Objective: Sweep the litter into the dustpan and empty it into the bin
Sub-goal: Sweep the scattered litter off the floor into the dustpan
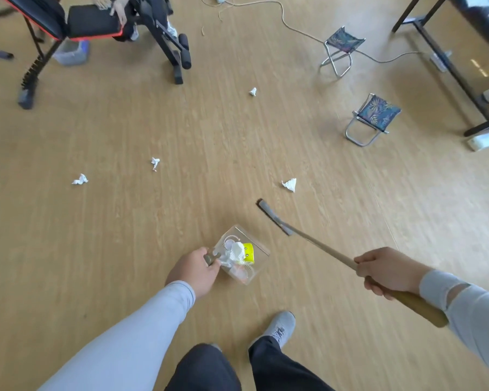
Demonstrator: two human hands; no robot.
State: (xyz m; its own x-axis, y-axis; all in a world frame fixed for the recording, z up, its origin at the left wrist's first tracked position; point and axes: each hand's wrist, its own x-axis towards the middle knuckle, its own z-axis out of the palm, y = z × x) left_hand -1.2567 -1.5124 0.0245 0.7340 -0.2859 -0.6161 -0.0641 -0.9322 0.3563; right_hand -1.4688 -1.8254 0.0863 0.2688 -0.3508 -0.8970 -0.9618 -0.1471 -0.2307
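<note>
Wood floor (124, 131). Right hand (387, 270) grips broom (316, 244), head on floor. Left hand (194, 270) grips handle of clear dustpan (259, 256), white and yellow litter inside. Four paper scraps lie scattered ahead, nearest scrap (290, 184) just beyond broom head.

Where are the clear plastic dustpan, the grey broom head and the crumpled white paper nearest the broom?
Clear plastic dustpan (259, 251): head view, on its far right wall.
Grey broom head (274, 217): head view, mid-length.
Crumpled white paper nearest the broom (290, 184): head view, its centre.
</note>
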